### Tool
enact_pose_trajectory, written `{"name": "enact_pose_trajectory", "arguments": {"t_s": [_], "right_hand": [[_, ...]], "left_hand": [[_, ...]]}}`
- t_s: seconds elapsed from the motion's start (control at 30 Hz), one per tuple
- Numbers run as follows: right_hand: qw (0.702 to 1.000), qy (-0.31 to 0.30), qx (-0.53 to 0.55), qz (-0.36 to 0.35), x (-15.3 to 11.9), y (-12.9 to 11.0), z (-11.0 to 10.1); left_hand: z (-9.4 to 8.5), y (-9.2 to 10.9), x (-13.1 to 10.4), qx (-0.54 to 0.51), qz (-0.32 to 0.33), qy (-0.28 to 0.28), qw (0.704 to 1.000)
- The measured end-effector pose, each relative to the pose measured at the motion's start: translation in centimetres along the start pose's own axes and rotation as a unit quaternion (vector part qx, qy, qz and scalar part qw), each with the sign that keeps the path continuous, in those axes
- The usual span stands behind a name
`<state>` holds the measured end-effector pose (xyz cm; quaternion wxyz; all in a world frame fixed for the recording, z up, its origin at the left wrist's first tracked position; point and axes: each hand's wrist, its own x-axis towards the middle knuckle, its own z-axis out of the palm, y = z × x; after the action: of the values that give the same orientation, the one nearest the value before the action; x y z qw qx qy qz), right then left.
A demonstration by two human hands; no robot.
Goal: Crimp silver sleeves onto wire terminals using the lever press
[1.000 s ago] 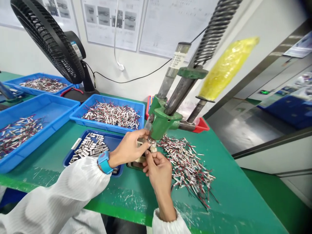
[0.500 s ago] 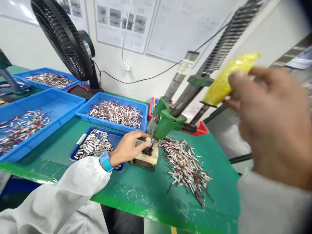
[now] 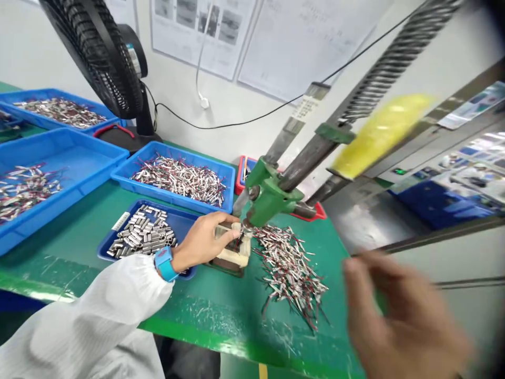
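My left hand (image 3: 205,239), with a blue band at the wrist, reaches into the base of a green hand press (image 3: 266,202). Its thumb and fingers close at the pale fixture block (image 3: 232,258) under the ram; what they grip there is too small and covered to make out. My right hand (image 3: 402,316) hangs in the air at the lower right, blurred, clear of the press handle. Its thumb and fingers look apart, and nothing shows between them. The yellow-wrapped handle (image 3: 382,137) slants up to the right, untouched. Right of the base lies a pile of small silvery parts with red and black wires (image 3: 292,268).
A dark blue tray (image 3: 183,218) of metal cylinders sits left of the press. Larger blue trays (image 3: 122,176) of wired parts stand behind and to the left. A black fan (image 3: 98,58) stands near the wall, and red bins (image 3: 240,181) are behind the press.
My right hand has let go of the yellow handle and dropped down toward the bench's right side. My left hand stays at the fixture. The view has shifted a little to the right.
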<state>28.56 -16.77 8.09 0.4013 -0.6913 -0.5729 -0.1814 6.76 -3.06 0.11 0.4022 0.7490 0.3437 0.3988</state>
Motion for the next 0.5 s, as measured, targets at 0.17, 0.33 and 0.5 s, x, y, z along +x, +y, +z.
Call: {"name": "enact_pose_trajectory", "arguments": {"t_s": [0.17, 0.33, 0.5], "right_hand": [[0.967, -0.193, -0.075, -0.146, -8.3, 6.8, 3.6], [0.973, -0.179, -0.073, -0.128, -9.9, 6.3, 5.4], [0.988, -0.093, 0.063, -0.109, -9.1, 3.5, 6.9]], "left_hand": [[0.0, 0.0, -0.2, -0.004, 0.001, 0.000, 1.000], [0.6, 0.3, -0.2, -0.023, 0.027, 0.015, 0.999], [1.8, 0.8, 1.0, -0.110, -0.060, -0.001, 0.992]]}}
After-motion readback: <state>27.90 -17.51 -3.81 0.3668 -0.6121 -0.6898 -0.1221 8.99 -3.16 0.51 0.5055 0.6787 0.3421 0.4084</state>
